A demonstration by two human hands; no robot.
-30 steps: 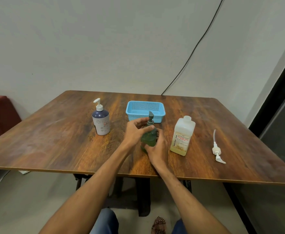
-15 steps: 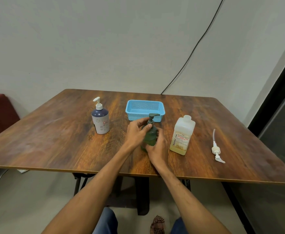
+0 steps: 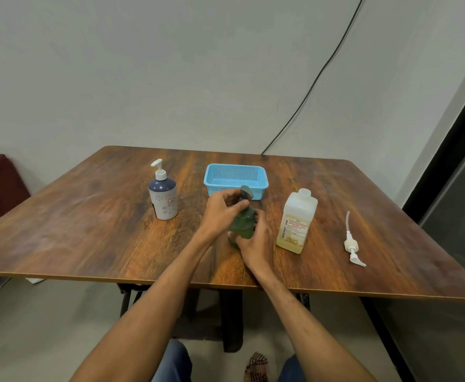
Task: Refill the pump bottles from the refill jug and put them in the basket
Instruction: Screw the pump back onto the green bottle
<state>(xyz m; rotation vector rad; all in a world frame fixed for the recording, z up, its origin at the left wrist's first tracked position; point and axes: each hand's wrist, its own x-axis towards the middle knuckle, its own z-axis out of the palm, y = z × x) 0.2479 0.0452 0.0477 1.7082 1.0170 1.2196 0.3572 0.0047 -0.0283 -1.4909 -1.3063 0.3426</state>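
Left hand, arching in from 7 o'clock, is pinching the collar of green pump bottle. Right hand is clasping its body.

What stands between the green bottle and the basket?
Nothing visible. The green bottle, gripped by the left hand and right hand, stands just in front of the basket. The jug and blue bottle stand off to either side.

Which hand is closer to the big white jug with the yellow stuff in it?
Right. The right hand grips the green bottle just beside the jug; the left hand holds that bottle's pump top, farther from it.
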